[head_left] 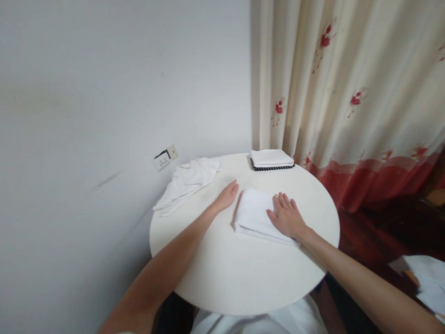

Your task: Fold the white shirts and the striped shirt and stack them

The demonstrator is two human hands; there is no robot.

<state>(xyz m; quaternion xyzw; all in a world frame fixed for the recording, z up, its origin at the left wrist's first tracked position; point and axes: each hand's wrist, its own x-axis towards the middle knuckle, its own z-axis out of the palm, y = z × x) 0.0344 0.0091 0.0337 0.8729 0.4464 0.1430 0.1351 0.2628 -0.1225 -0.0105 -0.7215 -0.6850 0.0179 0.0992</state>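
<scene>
A folded white cloth point(255, 211) lies on the round white table point(236, 273) in front of me. My right hand point(287, 215) rests flat on its right part, palm down, fingers stretched out and slightly apart. Just left of the cloth, my left hand point(227, 195) is held on edge near the tabletop with its fingers straight. A small gap shows between that hand and the cloth, and nothing is visible in it. The left palm is turned away from view.
A crumpled white garment point(193, 178) lies at the table's left back. Folded cloths point(271, 158), white over black-patterned, sit at the back right. A wall socket point(162, 161) is beyond the left edge; a flowered curtain point(333, 93) hangs behind. White items point(426, 278) are at lower right.
</scene>
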